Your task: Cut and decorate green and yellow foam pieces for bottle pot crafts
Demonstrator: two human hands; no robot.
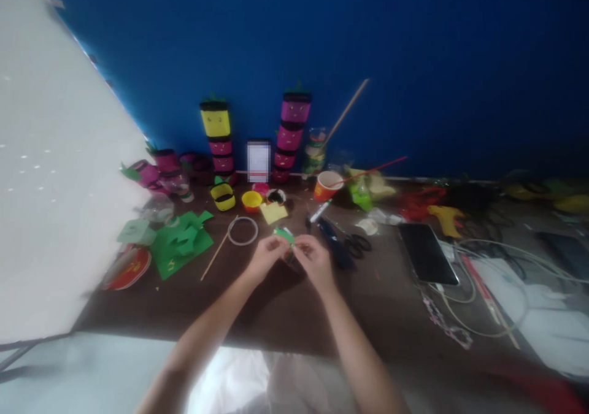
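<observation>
Over the middle of the dark table, my left hand [268,256] and my right hand [315,259] meet at a small green paper piece [284,236]. Fingers of both hands are closed in a pinch on it. Something darker shows below the fingertips, too blurred to name. A roll of clear tape [243,231] lies left of my left hand, and a thin wooden stick [219,248] beside it. Just beyond the hands is a pale yellow paper piece [273,212]. Black-handled scissors [358,245] lie to the right of my right hand.
Stacked purple cups with faces [289,137] and a yellow-topped stack [216,122] stand along the blue wall. Green paper sheets [181,242] lie left. An orange paper cup [327,186] holds a red stick. A tablet [427,253], cables and a yellow glue gun [446,219] lie right.
</observation>
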